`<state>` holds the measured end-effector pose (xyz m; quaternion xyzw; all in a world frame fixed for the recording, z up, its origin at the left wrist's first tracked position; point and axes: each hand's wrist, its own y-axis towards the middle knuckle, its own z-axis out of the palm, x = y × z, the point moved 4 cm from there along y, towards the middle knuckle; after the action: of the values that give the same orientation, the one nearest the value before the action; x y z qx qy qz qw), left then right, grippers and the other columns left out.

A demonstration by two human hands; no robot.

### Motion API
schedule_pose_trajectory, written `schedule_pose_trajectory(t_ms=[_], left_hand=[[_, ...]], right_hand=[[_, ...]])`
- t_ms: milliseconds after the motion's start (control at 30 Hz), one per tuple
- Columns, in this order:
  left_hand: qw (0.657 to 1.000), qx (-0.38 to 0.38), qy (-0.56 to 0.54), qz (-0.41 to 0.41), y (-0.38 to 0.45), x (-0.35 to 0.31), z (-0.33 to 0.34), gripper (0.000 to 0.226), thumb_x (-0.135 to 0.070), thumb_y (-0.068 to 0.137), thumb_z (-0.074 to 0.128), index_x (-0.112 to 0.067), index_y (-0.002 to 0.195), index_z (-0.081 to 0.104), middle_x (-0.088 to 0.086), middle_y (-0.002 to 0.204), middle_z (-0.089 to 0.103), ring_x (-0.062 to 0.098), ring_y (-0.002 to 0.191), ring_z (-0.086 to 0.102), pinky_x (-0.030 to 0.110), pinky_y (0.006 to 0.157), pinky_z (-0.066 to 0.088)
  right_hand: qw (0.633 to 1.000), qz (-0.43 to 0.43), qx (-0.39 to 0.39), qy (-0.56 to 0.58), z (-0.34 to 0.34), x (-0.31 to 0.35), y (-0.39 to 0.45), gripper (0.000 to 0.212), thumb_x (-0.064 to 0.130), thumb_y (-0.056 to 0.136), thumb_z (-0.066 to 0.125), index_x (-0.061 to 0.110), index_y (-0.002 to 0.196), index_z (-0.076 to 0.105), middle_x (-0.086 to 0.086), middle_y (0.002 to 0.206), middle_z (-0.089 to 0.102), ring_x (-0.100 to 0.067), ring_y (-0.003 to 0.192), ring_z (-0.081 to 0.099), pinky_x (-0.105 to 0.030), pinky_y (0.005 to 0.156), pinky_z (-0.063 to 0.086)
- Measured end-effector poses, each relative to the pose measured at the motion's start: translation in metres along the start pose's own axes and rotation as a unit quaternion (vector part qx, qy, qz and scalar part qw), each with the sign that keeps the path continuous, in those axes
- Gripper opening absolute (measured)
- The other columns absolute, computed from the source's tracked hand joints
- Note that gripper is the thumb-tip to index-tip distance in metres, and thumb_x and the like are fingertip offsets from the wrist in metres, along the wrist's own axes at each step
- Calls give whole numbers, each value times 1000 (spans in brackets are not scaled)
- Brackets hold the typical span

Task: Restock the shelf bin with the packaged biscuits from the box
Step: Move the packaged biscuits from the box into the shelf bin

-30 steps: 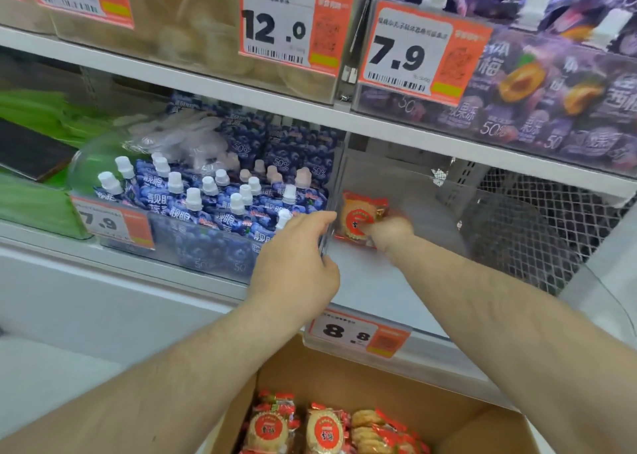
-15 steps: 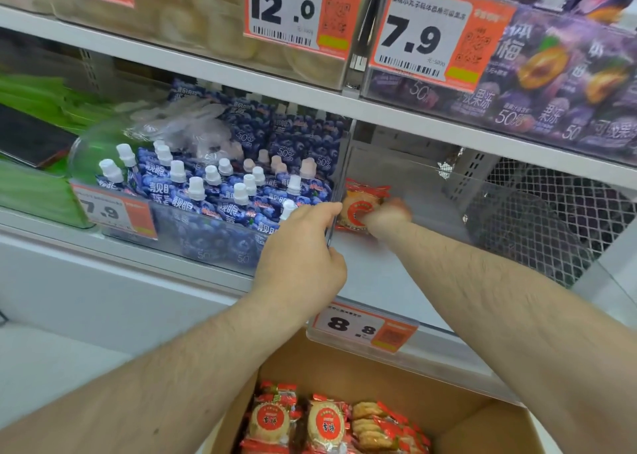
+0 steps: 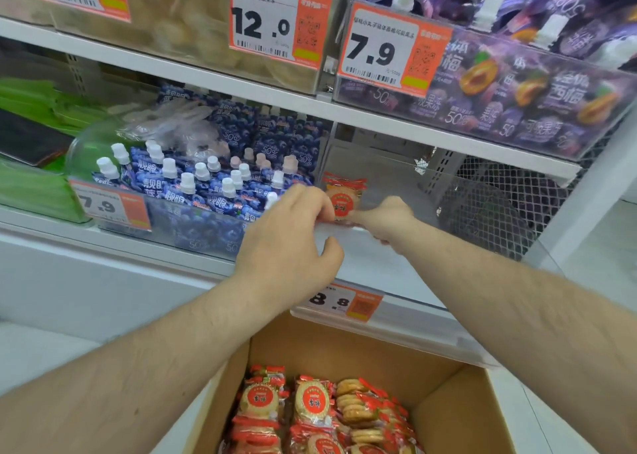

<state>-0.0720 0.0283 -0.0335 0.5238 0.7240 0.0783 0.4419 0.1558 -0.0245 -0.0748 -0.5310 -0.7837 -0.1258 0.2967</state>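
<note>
A single round biscuit in a clear wrapper with red ends and a red label [image 3: 342,196] is being stood upright at the far left of the clear plastic shelf bin [image 3: 386,267], right against the bin's left wall. The right hand [image 3: 386,221] is being held inside the bin, just to the right of the packet, its fingers curled and tucked out of sight, so whether the packet is being grasped cannot be told. The left hand [image 3: 293,239] is being kept at the bin's near left corner, fingers bent over the clear edge and reaching the packet's lower left side, thumb spread below; the edge is being gripped.

Below, near the viewer, an open brown cardboard box [image 3: 458,408] is being shown with rows of the same red-wrapped biscuit packs [image 3: 312,408] lying inside. An orange and white price tag reading 8.8 [image 3: 344,302] is being displayed on the bin's front. To the left, a bin of blue spouted pouches with white caps [image 3: 193,184] is sitting beside it.
</note>
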Motion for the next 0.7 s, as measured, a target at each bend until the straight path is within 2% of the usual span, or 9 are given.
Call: schedule_pose_trajectory(t_ms=[67,133,233,300,333,400,500,600,700], left_hand=[[998,64,-19,19,-11,-11,2,16,-27,75,59,-33,79,44,-13,73,47,9,70,48,32,62,45],[984,177,5,23,-24,-18,11,13,-26,75,62,-31,79,50,-12,72,53,8,72,51,32,68,48],[922,370,109,31,-46,-20,32,13,-29,78,60,-33,85,51,-15,76,56,8,77,51,26,71,47],[883,449,136,12,-59,-13,46,12,-29,80,59,-33,86,48,-14,78,55,11,79,51,26,73,47],[873,470,132,-4,-66,-9,53,11,-29,81,59,-31,82,47,-12,78,55,13,79,53,27,73,48],[863,491,113,-37,-78,1,67,11,-28,81,59,-29,77,49,-12,76,55,16,80,55,27,72,48],[833,534,127,-67,-95,18,83,13,-31,82,60,-31,95,57,-12,93,61,13,90,58,32,84,52],[809,566,147,-62,-105,28,94,15,-32,84,58,-32,99,56,-13,98,59,14,97,58,37,89,52],[800,576,154,-68,-108,37,97,21,-31,84,57,-29,105,58,-11,99,61,15,97,59,37,88,52]], right_hand=[[997,-51,-33,-43,-17,3,-36,44,52,76,72,13,89,58,-2,77,57,-23,74,55,-29,58,45],[977,-153,-116,-92,-32,3,-79,23,43,82,63,21,88,59,0,85,63,-25,83,58,-34,72,51],[874,-406,-256,-70,-41,-2,-152,13,28,79,56,17,76,62,2,70,61,-21,70,58,-33,64,48],[818,-524,-237,-13,-27,-19,-186,11,19,75,59,11,68,62,1,60,56,-16,60,51,-27,59,41],[820,-534,-204,15,-15,-32,-194,10,16,74,60,10,66,62,1,58,55,-14,58,48,-24,59,39],[874,-466,-131,43,17,-64,-195,8,16,73,61,14,66,61,6,56,51,-8,56,45,-21,57,38],[976,-211,24,-49,84,-128,-167,8,22,76,62,24,69,57,10,64,57,-14,66,58,-30,62,50],[968,-3,186,-168,147,-188,-153,23,40,76,58,22,65,53,4,71,62,-19,73,63,-31,60,53],[945,107,271,-150,193,-215,-164,38,61,69,63,25,69,53,4,73,57,-19,77,60,-26,62,45]])
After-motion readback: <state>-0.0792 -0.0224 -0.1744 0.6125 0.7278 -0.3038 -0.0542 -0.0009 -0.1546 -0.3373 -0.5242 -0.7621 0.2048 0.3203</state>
